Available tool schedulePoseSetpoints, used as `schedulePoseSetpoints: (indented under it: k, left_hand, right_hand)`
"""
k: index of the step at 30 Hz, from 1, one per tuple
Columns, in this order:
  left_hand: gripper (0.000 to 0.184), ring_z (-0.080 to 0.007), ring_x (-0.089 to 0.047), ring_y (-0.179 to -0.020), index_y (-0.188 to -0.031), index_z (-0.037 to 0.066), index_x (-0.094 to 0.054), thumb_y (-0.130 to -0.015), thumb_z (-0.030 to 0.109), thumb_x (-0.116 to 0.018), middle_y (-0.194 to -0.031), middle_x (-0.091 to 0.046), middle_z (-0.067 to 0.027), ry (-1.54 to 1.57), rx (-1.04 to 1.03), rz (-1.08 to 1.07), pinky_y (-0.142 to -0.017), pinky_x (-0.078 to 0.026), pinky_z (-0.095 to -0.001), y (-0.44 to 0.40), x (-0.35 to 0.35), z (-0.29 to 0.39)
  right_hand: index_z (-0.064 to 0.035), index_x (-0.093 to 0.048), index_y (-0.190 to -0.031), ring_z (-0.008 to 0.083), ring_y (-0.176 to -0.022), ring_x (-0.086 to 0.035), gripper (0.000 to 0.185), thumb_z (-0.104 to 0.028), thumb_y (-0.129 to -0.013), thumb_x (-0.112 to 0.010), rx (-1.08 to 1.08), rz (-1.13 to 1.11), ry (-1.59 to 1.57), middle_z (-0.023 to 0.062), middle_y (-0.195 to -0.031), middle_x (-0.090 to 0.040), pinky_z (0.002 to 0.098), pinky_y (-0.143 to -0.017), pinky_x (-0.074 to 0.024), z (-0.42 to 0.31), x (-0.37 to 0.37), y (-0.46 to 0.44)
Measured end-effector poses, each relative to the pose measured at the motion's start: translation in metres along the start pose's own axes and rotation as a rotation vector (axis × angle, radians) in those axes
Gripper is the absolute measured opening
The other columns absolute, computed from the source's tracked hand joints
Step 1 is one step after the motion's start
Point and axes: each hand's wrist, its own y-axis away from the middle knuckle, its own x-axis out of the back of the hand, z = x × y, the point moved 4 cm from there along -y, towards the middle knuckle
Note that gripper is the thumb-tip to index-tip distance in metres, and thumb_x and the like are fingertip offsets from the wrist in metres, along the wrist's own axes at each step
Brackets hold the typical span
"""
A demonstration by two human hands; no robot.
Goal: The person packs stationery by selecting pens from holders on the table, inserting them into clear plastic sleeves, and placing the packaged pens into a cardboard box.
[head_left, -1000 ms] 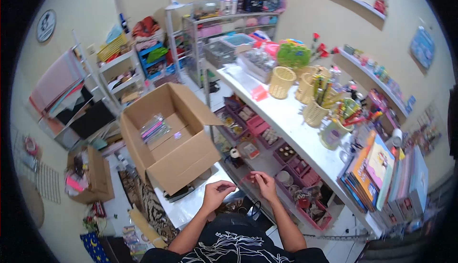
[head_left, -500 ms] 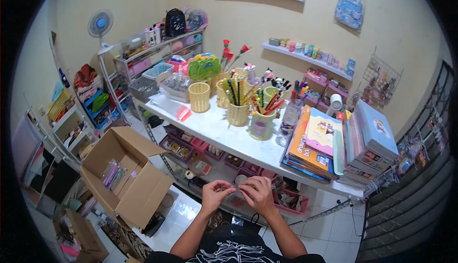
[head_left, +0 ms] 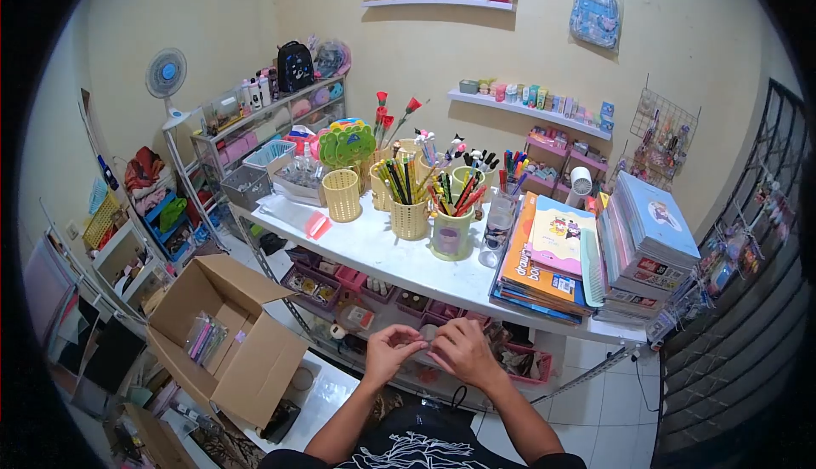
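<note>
Side by side, both hands are raised in front of my chest, below the front edge of the white table (head_left: 357, 244). My left hand (head_left: 391, 352) has its thumb and fingers pinched together. Close beside it, my right hand (head_left: 461, 350) is closed with bent fingers, its tips almost touching the left ones. A small pale, roundish thing (head_left: 429, 331) shows between the hands; its kind is too small to make out, and the fingers partly hide it.
On the table stand woven pen cups (head_left: 410, 219), a green cup (head_left: 451, 238), a clear cup (head_left: 495, 239) and stacked books (head_left: 544, 256). An open cardboard box (head_left: 259, 375) with packed pens (head_left: 204, 339) stands at left. Pink baskets (head_left: 529, 365) sit on the lower shelf.
My view has shifted slightly, so the tabletop things sit lower and further left. Both hands stay close together, and the fingertips have shifted a little.
</note>
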Motion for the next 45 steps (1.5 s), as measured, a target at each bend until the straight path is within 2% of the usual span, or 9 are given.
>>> schedulePoseSetpoints:
  k: [12, 18, 24, 26, 29, 32, 36, 38, 45]
  left_hand:
    - [0.026, -0.0126, -0.067, -0.093, -0.108, -0.003, -0.066, -0.083, 0.001, -0.071, -0.1, -0.071, -0.0091, -0.271, -0.046, -0.079, -0.081, -0.055, -0.0269, 0.007, 0.039, 0.008]
    - [0.017, -0.0114, -0.067, -0.083, -0.101, -0.003, -0.069, -0.085, 0.002, -0.069, -0.093, -0.073, -0.0073, -0.324, -0.024, 0.06, -0.075, -0.054, -0.0257, 0.01, 0.043, 0.005]
    - [0.014, -0.0109, -0.068, -0.077, -0.096, -0.002, -0.072, -0.082, 0.003, -0.07, -0.086, -0.073, -0.0095, -0.471, -0.205, 0.123, -0.07, -0.052, -0.0248, 0.012, 0.043, 0.019]
    - [0.014, -0.0113, -0.067, -0.073, -0.094, -0.002, -0.072, -0.081, 0.003, -0.071, -0.084, -0.072, -0.0107, -0.505, -0.235, 0.141, -0.066, -0.052, -0.0252, 0.012, 0.044, 0.023]
    - [0.014, -0.0183, -0.069, -0.069, -0.094, -0.002, -0.072, -0.082, 0.004, -0.07, -0.083, -0.071, -0.0145, -0.573, -0.233, 0.121, -0.064, -0.053, -0.0272, 0.014, 0.044, 0.027]
    - [0.013, -0.0131, -0.068, -0.069, -0.093, -0.002, -0.072, -0.081, 0.003, -0.07, -0.08, -0.071, -0.0123, -0.607, -0.257, 0.145, -0.062, -0.051, -0.0261, 0.014, 0.047, 0.02]
    - [0.012, -0.0139, -0.068, -0.07, -0.093, -0.002, -0.072, -0.081, 0.002, -0.069, -0.08, -0.071, -0.0133, -0.654, -0.282, 0.155, -0.063, -0.052, -0.0264, 0.016, 0.055, 0.014]
    - [0.013, -0.0212, -0.07, -0.069, -0.094, -0.001, -0.072, -0.083, 0.003, -0.068, -0.083, -0.071, -0.0139, -0.676, -0.278, 0.142, -0.063, -0.054, -0.0279, 0.017, 0.059, 0.014]
    - [0.014, -0.0173, -0.07, -0.074, -0.096, 0.0, -0.072, -0.084, 0.003, -0.067, -0.087, -0.072, -0.0123, -0.524, -0.192, 0.14, -0.064, -0.054, -0.0277, 0.018, 0.078, 0.01]
  right_hand:
    - [-0.0081, -0.063, -0.094, 0.0182, -0.081, -0.057, 0.022, -0.019, -0.077, -0.071, -0.011, -0.167, 0.033, 0.0018, -0.079, -0.062, 0.033, -0.071, -0.0392, -0.002, -0.027, -0.019]
    - [-0.0064, -0.057, -0.097, 0.0191, -0.077, -0.062, 0.023, -0.013, -0.076, -0.062, 0.115, -0.187, 0.074, 0.006, -0.079, -0.063, 0.0313, -0.073, -0.0415, -0.012, -0.042, -0.025]
    - [-0.0075, -0.053, -0.087, 0.0213, -0.077, -0.065, 0.01, -0.012, -0.079, -0.059, -0.032, -0.29, 0.08, 0.0087, -0.077, -0.064, 0.0323, -0.073, -0.0422, -0.014, -0.046, -0.035]
    - [-0.0056, -0.055, -0.098, 0.0246, -0.077, -0.065, 0.018, -0.015, -0.083, -0.061, -0.116, -0.442, 0.161, 0.0132, -0.081, -0.065, 0.0351, -0.079, -0.0432, -0.016, -0.044, -0.04]
    - [-0.0061, -0.056, -0.096, 0.0233, -0.079, -0.065, 0.015, -0.014, -0.083, -0.059, -0.105, -0.443, 0.203, 0.0109, -0.084, -0.066, 0.0339, -0.078, -0.043, -0.016, -0.047, -0.042]
    - [-0.0069, -0.054, -0.085, 0.0223, -0.08, -0.064, 0.012, -0.015, -0.077, -0.059, 0.072, -0.213, 0.156, 0.0091, -0.081, -0.062, 0.033, -0.074, -0.0431, -0.018, -0.061, -0.039]
    - [-0.0061, -0.055, -0.084, 0.023, -0.082, -0.063, 0.011, -0.013, -0.077, -0.058, 0.119, -0.157, 0.123, 0.0103, -0.084, -0.062, 0.0343, -0.076, -0.0447, -0.026, -0.064, -0.042]
    - [-0.0046, -0.053, -0.088, 0.028, -0.083, -0.064, 0.014, -0.011, -0.077, -0.058, 0.044, -0.218, -0.025, 0.013, -0.087, -0.061, 0.0391, -0.076, -0.0474, -0.023, -0.072, -0.038]
    - [-0.0029, -0.051, -0.097, 0.0384, -0.071, -0.064, 0.017, -0.014, -0.086, -0.059, -0.209, -0.406, -0.319, 0.0175, -0.081, -0.066, 0.0456, -0.065, -0.0499, -0.014, -0.078, -0.03]
